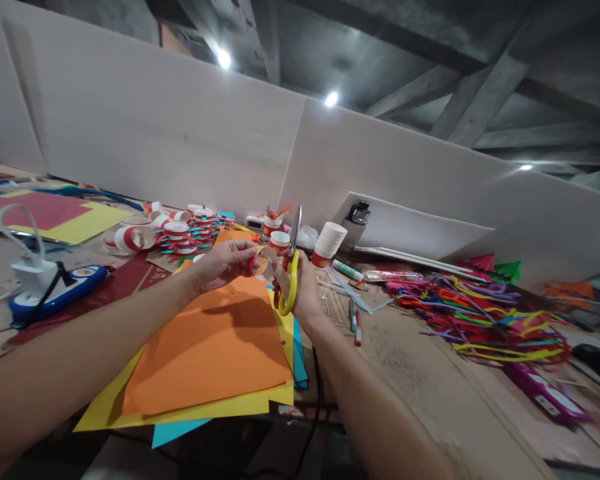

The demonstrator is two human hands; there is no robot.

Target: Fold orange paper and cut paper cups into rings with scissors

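Observation:
Above a pile of coloured paper, my left hand (225, 263) pinches a small curled piece of paper cup (265, 264), pale with some red, partly hidden by fingers. My right hand (305, 290) is closed round yellow-handled scissors (293, 283), their blades pointing upward, and its fingertips are close to the curled piece. Whether they touch it I cannot tell. Beneath both hands lies an orange sheet (215, 360) over a yellow sheet (105, 407) and blue paper (180, 432). Just beyond the hands stands a red and white paper cup (279, 240).
A stack of paper cups (330, 241) and a dark-capped bottle (357, 223) stand by the white partition (205, 147). Pipe cleaners (475, 310) heap up at right. Cut cup pieces (130, 238) and a blue power strip (60, 293) lie at left. Markers (358, 329) are right of my right hand.

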